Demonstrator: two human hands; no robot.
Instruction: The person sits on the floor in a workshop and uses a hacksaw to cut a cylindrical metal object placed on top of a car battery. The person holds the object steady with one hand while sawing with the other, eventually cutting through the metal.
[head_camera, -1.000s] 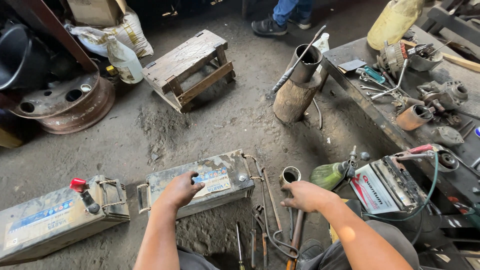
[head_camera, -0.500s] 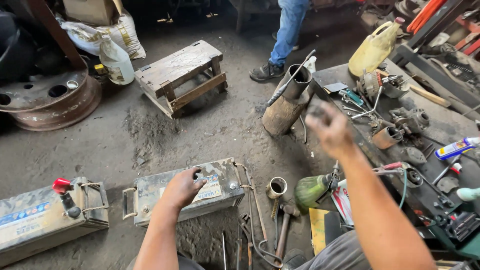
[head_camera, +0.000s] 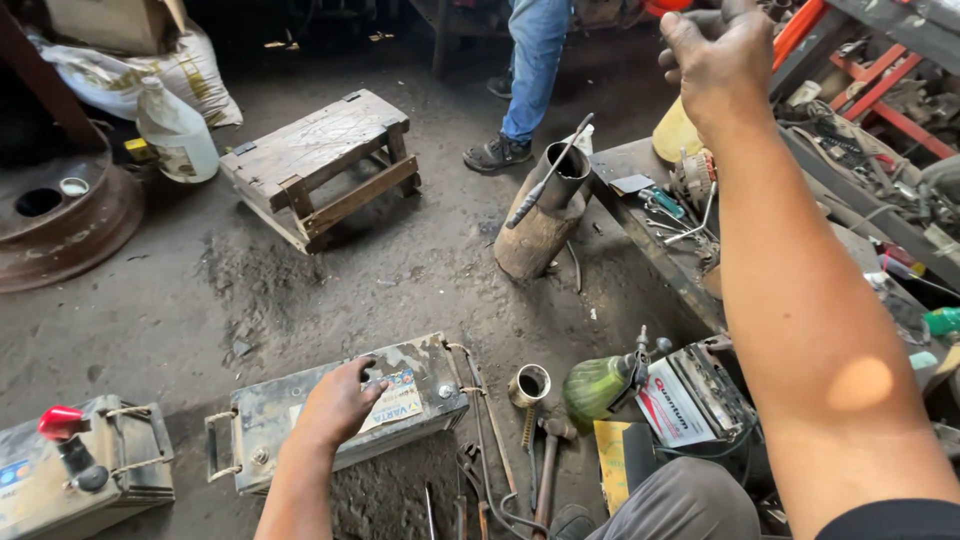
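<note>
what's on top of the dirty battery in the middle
The left hand rests flat on the battery top, covering part of it. A torn label and one terminal show beside it.

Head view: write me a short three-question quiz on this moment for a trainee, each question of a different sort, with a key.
1. True or false: the left hand rests on top of the grey battery on the floor.
2. Where is the right hand? A) flat on the wooden stool B) raised in the air over the cluttered bench C) on the plastic bottle
3. Fill in: the battery at far left carries a ____ clamp on top.

Key: 1 true; 2 B; 3 red.
</note>
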